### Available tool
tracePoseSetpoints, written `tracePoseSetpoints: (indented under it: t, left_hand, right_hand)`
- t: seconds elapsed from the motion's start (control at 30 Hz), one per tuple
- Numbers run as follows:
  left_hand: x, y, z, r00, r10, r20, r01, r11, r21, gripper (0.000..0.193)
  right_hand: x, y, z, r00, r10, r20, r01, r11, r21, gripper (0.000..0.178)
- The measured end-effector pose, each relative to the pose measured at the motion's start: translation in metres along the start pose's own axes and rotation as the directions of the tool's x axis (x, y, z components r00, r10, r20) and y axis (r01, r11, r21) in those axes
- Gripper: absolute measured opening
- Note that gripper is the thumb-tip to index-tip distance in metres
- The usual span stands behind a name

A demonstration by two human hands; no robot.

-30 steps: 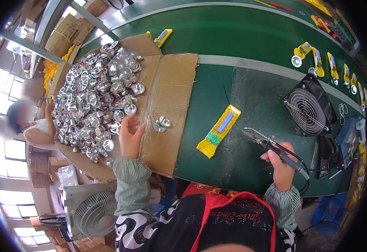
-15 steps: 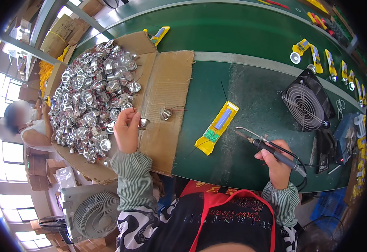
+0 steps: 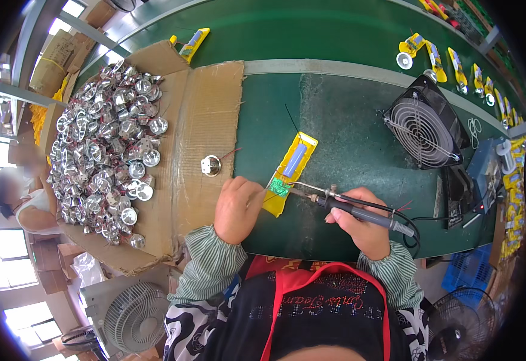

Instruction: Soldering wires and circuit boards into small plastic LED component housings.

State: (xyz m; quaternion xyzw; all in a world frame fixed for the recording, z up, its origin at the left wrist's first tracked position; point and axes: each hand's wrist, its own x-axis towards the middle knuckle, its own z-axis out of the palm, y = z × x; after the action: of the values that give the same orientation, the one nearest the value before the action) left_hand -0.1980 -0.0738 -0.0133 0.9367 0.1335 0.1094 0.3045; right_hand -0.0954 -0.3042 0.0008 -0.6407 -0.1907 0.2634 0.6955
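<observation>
Green and worn grey toward its middle, the surface (image 3: 266, 114) is spread across the centre of the frame. By the right hand (image 3: 368, 234), a soldering iron (image 3: 353, 209) is held in a closed grip, presumably so that its tip can be steered finely at the green board (image 3: 279, 187). Opposite, the left hand (image 3: 234, 210) is placed with its grip narrowed to a pinch near the board; what is held there, if anything, cannot be told, as the fingertips are partly hidden. Between them, near the frame's centre, the yellow casing (image 3: 273, 206) is laid slantwise, open side up, which would leave the board reachable. Long and trough-like, it is fitted with a blue cylindrical cell (image 3: 295, 159); a thin dark wire (image 3: 292, 118) is extended past its upper end. Left of centre, a silvery reflector (image 3: 210, 165) is rested on a cardboard flap (image 3: 209, 120), near heaped reflectors (image 3: 106, 156).
</observation>
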Motion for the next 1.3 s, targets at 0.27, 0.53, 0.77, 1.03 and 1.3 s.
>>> tracePoseSetpoints:
  t: [0.27, 0.53, 0.77, 1.03, 1.3]
  left_hand:
    - [0.0, 0.004, 0.003, 0.996, -0.078, 0.032, 0.081, 0.992, -0.1, 0.007]
    - [-0.001, 0.004, 0.005, 0.995, -0.092, 0.041, 0.096, 0.99, -0.107, 0.007]
    - [0.0, 0.004, 0.006, 0.985, -0.162, 0.067, 0.17, 0.974, -0.147, 0.007]
    - [0.0, 0.003, 0.007, 0.992, -0.116, 0.048, 0.122, 0.983, -0.14, 0.008]
    - [0.001, 0.003, 0.005, 0.978, -0.183, 0.099, 0.197, 0.967, -0.162, 0.007]
  right_hand:
    - [0.007, 0.0, 0.002, 0.998, 0.044, 0.054, -0.041, 0.998, -0.048, 0.016]
    - [0.009, -0.001, 0.003, 0.998, 0.053, 0.024, -0.052, 0.998, -0.033, 0.017]
    - [0.01, 0.003, 0.003, 0.997, 0.071, 0.033, -0.07, 0.997, -0.032, 0.017]
    - [0.016, 0.011, 0.007, 0.996, 0.054, 0.075, -0.052, 0.998, -0.023, 0.017]
    - [0.02, 0.012, 0.011, 0.997, 0.059, 0.059, -0.058, 0.998, -0.013, 0.016]
